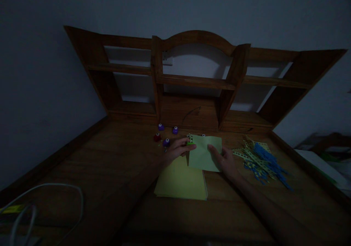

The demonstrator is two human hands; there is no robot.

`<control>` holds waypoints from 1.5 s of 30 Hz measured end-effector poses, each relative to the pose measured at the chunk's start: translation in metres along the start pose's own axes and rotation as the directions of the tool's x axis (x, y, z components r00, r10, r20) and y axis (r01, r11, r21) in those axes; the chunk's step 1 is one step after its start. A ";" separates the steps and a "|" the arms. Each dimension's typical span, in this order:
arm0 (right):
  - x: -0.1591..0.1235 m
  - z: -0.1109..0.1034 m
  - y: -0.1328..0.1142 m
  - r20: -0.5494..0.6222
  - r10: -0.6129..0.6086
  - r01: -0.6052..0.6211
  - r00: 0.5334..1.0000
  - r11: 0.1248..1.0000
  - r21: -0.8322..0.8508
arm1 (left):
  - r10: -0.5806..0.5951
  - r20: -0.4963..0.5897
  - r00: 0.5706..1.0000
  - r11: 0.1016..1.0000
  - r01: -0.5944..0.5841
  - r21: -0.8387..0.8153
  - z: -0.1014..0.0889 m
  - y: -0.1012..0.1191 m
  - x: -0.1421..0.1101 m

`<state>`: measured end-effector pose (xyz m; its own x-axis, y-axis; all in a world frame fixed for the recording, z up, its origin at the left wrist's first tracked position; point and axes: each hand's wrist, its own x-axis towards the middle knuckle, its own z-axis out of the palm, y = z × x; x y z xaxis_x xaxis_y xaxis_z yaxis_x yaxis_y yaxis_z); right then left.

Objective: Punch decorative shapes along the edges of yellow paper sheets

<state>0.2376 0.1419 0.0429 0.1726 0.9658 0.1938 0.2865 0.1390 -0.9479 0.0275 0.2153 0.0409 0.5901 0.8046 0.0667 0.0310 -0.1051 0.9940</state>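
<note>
My right hand [223, 158] is closed on a pale green sheet of paper [204, 158], thumb on top and fingers underneath. Small punched holes show at the sheet's upper left corner. At that left edge my left hand [179, 148] is closed round a small bright green paper punch [190, 143], mostly hidden by the fingers. Beneath the hands lies a stack of yellow paper [182, 182]. Just left of my left hand stand a purple paper punch [166, 142] and a red paper punch [157, 137].
Further back are two more purple punches [161, 127] [175, 130]. On the right lies a heap of blue and yellow punched paper strips [264, 160]. A wooden shelf unit [192, 80] borders the desk's back. A white cable [61, 184] curls at front left.
</note>
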 end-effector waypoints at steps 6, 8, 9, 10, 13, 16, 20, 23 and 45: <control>0.000 0.001 -0.001 -0.001 0.013 -0.013 1.000 1.000 0.007 | 0.010 -0.087 0.996 1.000 -0.011 -0.006 0.004 0.000 0.000; 0.000 0.001 -0.001 0.006 0.011 -0.011 1.000 1.000 0.015 | 0.003 -0.087 0.996 1.000 -0.005 -0.016 0.004 -0.001 0.001; 0.001 0.001 -0.001 0.005 0.009 -0.009 1.000 1.000 0.012 | 0.005 -0.080 0.997 1.000 -0.006 -0.020 0.004 -0.001 0.001; 0.001 0.001 -0.001 -0.001 0.009 -0.009 1.000 1.000 0.004 | 0.006 -0.074 0.997 1.000 -0.008 -0.027 0.004 -0.001 0.002; 0.000 0.002 -0.002 -0.022 0.012 -0.012 1.000 1.000 -0.009 | -0.008 -0.065 0.998 0.998 0.005 -0.057 0.004 0.001 0.002; -0.002 0.002 -0.005 -0.024 0.046 -0.045 0.999 0.999 0.029 | -0.023 -0.056 0.998 0.997 0.019 -0.079 0.005 0.004 0.001; -0.002 0.002 -0.008 -0.043 0.075 -0.073 0.996 0.996 0.050 | -0.034 -0.024 0.999 0.993 0.031 -0.110 0.006 0.006 -0.001; -0.001 0.001 -0.007 -0.054 0.081 -0.079 0.995 0.996 0.032 | -0.028 -0.020 0.999 0.990 0.025 -0.141 0.005 0.004 -0.001; -0.002 -0.001 -0.008 -0.074 0.057 -0.058 0.996 0.998 -0.009 | -0.017 0.121 0.993 0.988 0.035 -0.149 0.006 0.000 -0.001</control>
<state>0.2366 0.1390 0.0502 0.2579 0.9533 0.1573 0.2845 0.0806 -0.9553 0.0317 0.2108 0.0401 0.6824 0.7299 0.0393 -0.0694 0.0112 0.9975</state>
